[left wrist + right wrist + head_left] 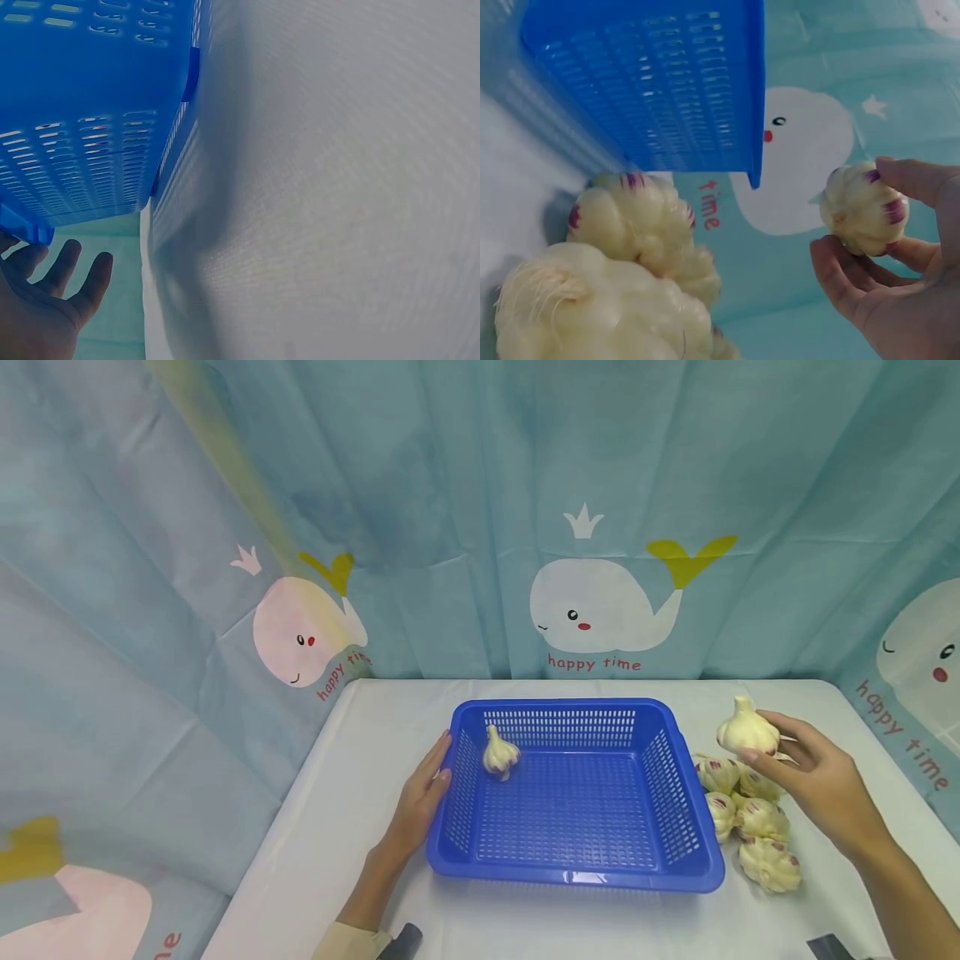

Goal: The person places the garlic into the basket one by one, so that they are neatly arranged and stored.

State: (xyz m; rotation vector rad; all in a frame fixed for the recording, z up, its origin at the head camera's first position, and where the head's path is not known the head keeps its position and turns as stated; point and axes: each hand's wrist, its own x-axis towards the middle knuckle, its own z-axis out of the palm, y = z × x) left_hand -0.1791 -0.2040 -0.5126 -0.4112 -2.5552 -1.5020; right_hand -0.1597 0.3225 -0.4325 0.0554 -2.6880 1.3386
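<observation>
"Progress?"
"Early, we judge: one white garlic bulb (500, 757) inside the blue plastic basket (637, 882), purple-streaked cream bulbs (762, 820) left outside."
"Hands?"
"Right hand (817, 777) grips a raised bulb (747, 732); left hand (415, 802), fingers extended, touches the basket."

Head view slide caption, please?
Left hand against blue basket, one garlic bulb inside; right hand holding another bulb near garlic pile.
</observation>
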